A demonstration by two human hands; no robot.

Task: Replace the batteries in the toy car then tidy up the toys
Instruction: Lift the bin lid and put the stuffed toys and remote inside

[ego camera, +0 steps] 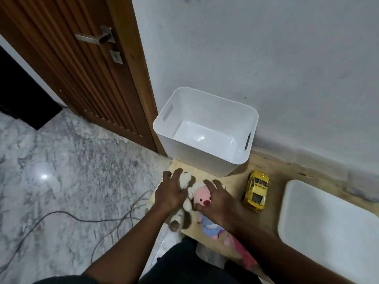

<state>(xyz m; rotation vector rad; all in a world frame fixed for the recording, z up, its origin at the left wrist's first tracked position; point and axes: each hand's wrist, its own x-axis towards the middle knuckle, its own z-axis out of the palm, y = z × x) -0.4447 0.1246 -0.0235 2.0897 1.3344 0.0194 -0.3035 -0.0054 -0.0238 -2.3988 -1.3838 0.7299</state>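
Observation:
A yellow toy car [256, 190] stands on its wheels on the wooden board [272, 169], to the right of my hands. My left hand [171, 191] lies over a white plush toy [186, 181], fingers spread and curling round it. My right hand [218, 198] covers a pink-faced doll [202, 196] in a blue outfit, thumb under its face and fingers over its head. The empty white bin [205, 130] stands just beyond the toys against the wall. No batteries are visible.
A white lid or second bin [328, 226] lies at the right. A brown wooden door [82, 68] stands to the left of the bin. Grey cables [86, 219] trail over the marble floor at the left. My dark-clothed knees are at the bottom.

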